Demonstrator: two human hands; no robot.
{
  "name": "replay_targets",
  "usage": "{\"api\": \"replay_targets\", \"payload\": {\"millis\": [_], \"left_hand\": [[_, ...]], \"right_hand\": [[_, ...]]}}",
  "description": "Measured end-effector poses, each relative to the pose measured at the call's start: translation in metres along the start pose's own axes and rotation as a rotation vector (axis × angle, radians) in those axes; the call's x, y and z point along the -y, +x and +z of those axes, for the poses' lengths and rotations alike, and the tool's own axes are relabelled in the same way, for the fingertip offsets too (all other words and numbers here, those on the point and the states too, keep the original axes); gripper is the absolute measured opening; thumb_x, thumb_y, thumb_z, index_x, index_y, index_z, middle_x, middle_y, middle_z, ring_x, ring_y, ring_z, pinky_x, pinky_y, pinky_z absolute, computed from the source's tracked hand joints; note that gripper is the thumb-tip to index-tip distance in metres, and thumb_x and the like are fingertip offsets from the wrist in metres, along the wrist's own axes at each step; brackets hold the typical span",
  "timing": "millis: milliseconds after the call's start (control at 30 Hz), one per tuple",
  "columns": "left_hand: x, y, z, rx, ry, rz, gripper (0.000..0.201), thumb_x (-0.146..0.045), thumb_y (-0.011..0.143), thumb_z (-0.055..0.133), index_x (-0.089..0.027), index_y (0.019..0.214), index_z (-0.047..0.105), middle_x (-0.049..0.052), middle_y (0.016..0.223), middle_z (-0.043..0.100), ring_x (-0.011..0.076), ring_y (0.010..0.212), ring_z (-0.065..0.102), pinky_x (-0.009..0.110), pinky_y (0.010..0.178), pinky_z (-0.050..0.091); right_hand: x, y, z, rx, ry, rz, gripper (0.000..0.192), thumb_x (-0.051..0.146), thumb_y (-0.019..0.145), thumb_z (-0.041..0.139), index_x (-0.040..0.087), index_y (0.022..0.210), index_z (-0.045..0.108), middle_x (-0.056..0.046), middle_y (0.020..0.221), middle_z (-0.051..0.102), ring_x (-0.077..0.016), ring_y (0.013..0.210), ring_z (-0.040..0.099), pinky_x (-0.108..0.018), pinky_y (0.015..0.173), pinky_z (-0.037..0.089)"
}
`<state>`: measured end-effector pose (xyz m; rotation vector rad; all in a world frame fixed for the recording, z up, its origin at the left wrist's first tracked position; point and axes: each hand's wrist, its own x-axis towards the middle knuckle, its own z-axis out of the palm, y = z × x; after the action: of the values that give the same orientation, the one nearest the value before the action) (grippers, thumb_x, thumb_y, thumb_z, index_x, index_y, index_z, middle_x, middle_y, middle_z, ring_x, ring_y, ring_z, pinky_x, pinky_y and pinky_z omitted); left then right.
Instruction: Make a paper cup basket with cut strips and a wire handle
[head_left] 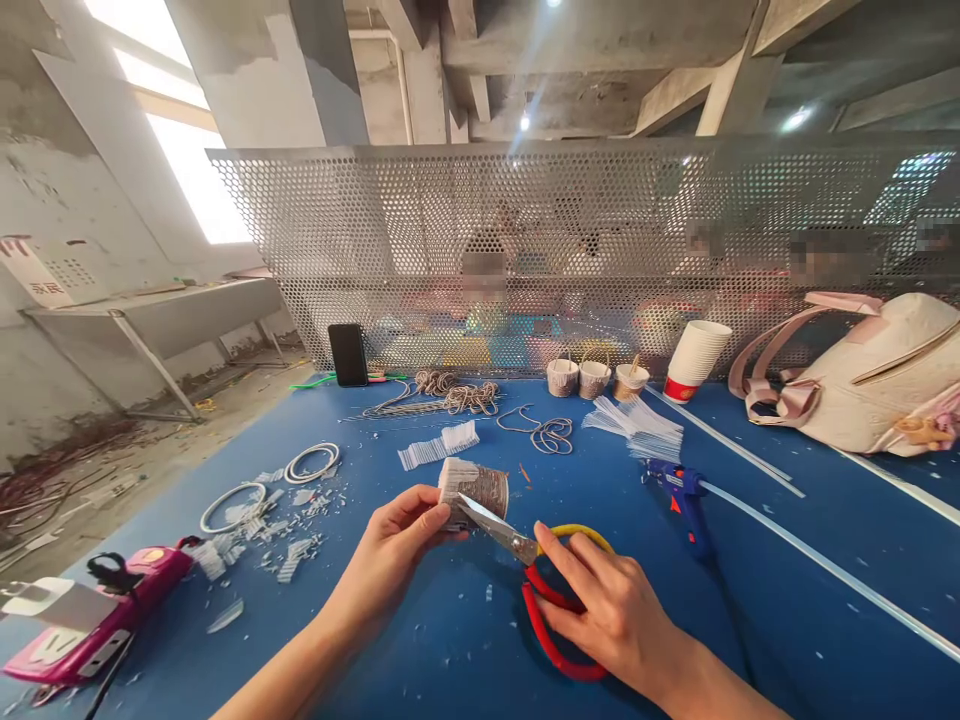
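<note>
In the head view, the left hand [405,530] pinches the left end of a cord-wrapped cup [486,488], held sideways at the middle of the blue table [420,640]. The right hand [607,600] grips scissors [495,527] by the handles, blade tips at the cup; I cannot tell if they touch it. Beyond lies loose cord [472,398]; three small cups [595,382] stand far right. A glue gun [681,490] lies right, a pink power strip [146,590] near left
</note>
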<state>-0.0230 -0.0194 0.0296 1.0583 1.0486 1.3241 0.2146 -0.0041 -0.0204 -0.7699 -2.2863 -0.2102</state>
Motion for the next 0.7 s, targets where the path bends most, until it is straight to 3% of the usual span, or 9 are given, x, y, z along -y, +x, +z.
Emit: {"api": "replay_targets", "payload": {"millis": [200,700], "left_hand": [[0.0070,-0.0038,0.0055,-0.051,-0.050,0.036,0.015,-0.032,0.076,0.069,-0.018,0.080,0.070,0.003,0.084,0.070,0.0168,0.080,0.063,0.028,0.080,0.051],[0.0045,-0.0032,0.0087,-0.099,-0.071,-0.016,0.018,-0.033,0.072,0.073,-0.016,0.074,0.068,0.002,0.079,0.067,0.0166,0.078,0.062,0.029,0.077,0.054]], "right_hand": [[0.0057,0.0001,0.0077,-0.023,0.037,0.064,0.044,0.035,0.094,0.042,0.010,0.130,0.048,-0.007,0.077,0.063,-0.0177,0.068,0.066,-0.028,0.053,0.052],[0.0019,-0.0016,0.0034,-0.010,-0.002,-0.023,0.042,0.033,0.094,0.044,0.006,0.126,0.052,-0.009,0.077,0.066,-0.0178,0.063,0.065,-0.027,0.050,0.052]]}}
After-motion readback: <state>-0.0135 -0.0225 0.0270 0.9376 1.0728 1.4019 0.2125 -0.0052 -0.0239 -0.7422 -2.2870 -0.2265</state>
